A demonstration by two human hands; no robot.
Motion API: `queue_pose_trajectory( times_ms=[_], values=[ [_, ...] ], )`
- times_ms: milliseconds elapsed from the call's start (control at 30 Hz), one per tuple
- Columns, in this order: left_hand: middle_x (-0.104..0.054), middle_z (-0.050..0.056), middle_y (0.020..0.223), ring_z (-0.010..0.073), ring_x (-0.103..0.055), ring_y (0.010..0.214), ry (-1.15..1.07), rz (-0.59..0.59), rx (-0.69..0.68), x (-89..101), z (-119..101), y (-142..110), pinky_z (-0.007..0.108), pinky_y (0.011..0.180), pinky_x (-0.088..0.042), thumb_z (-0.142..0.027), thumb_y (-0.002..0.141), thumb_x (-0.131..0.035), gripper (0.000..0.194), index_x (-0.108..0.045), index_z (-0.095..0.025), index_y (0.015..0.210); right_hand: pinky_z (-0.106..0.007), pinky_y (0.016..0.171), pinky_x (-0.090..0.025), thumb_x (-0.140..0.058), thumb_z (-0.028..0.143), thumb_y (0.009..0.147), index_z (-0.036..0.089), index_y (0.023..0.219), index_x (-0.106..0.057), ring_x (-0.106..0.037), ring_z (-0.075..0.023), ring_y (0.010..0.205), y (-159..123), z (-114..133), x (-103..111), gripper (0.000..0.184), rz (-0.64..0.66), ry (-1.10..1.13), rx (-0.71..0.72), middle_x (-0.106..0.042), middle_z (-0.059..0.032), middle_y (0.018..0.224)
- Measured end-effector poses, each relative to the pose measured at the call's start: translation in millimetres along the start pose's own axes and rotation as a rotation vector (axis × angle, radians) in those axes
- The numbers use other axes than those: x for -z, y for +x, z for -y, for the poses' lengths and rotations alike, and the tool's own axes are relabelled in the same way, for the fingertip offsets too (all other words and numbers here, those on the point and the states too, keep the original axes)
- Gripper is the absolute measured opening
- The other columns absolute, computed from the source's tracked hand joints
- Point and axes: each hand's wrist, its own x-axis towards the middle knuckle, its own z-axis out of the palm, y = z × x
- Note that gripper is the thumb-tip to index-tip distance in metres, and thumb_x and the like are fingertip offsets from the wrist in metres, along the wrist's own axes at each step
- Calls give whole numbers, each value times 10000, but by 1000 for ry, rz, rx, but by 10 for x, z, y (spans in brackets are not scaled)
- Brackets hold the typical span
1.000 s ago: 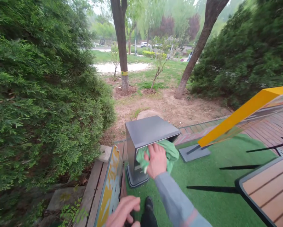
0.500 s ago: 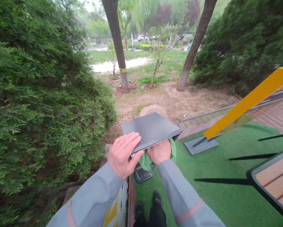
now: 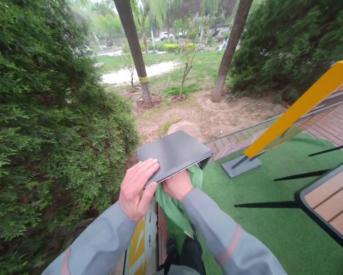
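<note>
A grey metal bin with a flat dark top (image 3: pixel 174 151) stands in front of me at the edge of green turf. My left hand (image 3: pixel 137 189) lies on the near left corner of that top, fingers flat on the surface and thumb round the edge. Just under the top's front rim, my right hand (image 3: pixel 177 185) is closed on a green cloth (image 3: pixel 171 204) that it presses against the bin's front. The cloth hangs down below the hand. Both my sleeves are grey with a pink band.
A dense evergreen bush (image 3: pixel 45 114) fills the left side. A slanted yellow sign board (image 3: pixel 297 110) on a grey base plate (image 3: pixel 240 166) stands to the right. A wooden slatted table (image 3: pixel 331 202) sits at the right edge. Another yellow board (image 3: pixel 138 244) stands beside my legs.
My left hand rose from low beside the yellow board and came to rest on the bin's top. The right hand keeps the cloth against the bin's front. My view has moved closer.
</note>
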Motion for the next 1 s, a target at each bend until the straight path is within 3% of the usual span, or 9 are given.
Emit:
queue_pose_trajectory(
  times_ms=[133, 233, 400, 500, 567, 667, 833, 900, 1000],
  values=[
    [-682, 125, 1373, 259, -603, 1332, 15, -47, 10, -35, -29, -6, 459, 1164, -437, -256, 963, -551, 403, -634, -161, 1346, -435, 961, -451, -508, 149, 874, 160, 1232, -614, -604, -282, 1081, -352, 12, 59, 374, -73, 4, -244, -689, -110, 1161],
    [-708, 131, 1323, 274, -630, 1291, 1, -150, 68, -100, -85, -9, 496, 1153, -447, -266, 953, -568, 368, -673, -155, 1287, -397, 961, -434, -529, 162, 880, 195, 1357, -540, -590, -246, 1121, -535, 43, 78, 478, -42, 73, -192, -665, -71, 1261],
    [-708, 153, 1316, 313, -637, 1274, 8, -125, 44, -122, -71, -10, 551, 1122, -473, -236, 930, -600, 382, -675, -146, 1293, -386, 938, -429, -492, 107, 891, 211, 1318, -570, -582, -230, 1081, -657, 39, 52, 446, -137, 79, -183, -680, -42, 1215],
    [-714, 153, 1301, 328, -643, 1259, -5, -154, 64, -132, -51, -11, 581, 1115, -473, -234, 927, -601, 370, -689, -150, 1276, -381, 909, -471, -476, 99, 907, 219, 1383, -530, -598, -231, 1098, -610, 122, -11, 493, -156, 109, -193, -669, -50, 1262],
    [-721, 151, 1285, 333, -652, 1240, -21, -187, 74, -145, -50, -13, 592, 1108, -472, -246, 933, -594, 358, -698, -154, 1263, -362, 892, -512, -512, 127, 903, 218, 1435, -486, -620, -222, 1071, -469, 152, -34, 540, -78, 157, -86, -676, -50, 1255],
    [-719, 144, 1293, 338, -659, 1225, -27, -187, 56, -148, -50, -7, 597, 1087, -485, -250, 932, -600, 369, -692, -169, 1280, -334, 1038, -513, -520, 195, 937, 179, 1380, -540, -618, -217, 1157, -195, 32, -20, 444, 5, 171, 72, -673, -72, 1312],
    [-723, 142, 1285, 353, -661, 1217, -28, -186, 57, -156, -49, 10, 611, 1070, -494, -219, 904, -624, 383, -697, -169, 1276, -528, 1170, -433, -382, 244, 995, 80, 1315, -579, -585, -315, 1251, -76, -122, -60, 411, -117, 41, -211, -654, -202, 1330],
    [-728, 145, 1271, 365, -667, 1200, -50, -222, 65, -170, -55, 8, 628, 1060, -497, -219, 900, -622, 375, -707, -159, 1260, -502, 1114, -489, -428, 256, 968, 140, 1369, -543, -608, -297, 1204, -153, 18, -97, 433, -109, 83, -188, -659, -149, 1340],
    [-723, 145, 1280, 373, -664, 1201, -56, -223, 75, -182, -66, 10, 634, 1050, -497, -216, 903, -622, 381, -704, -164, 1271, -358, 849, -602, -470, 250, 937, 241, 1345, -561, -679, -216, 975, -206, 155, -93, 418, -23, 178, -107, -730, -42, 1183]
  ],
)
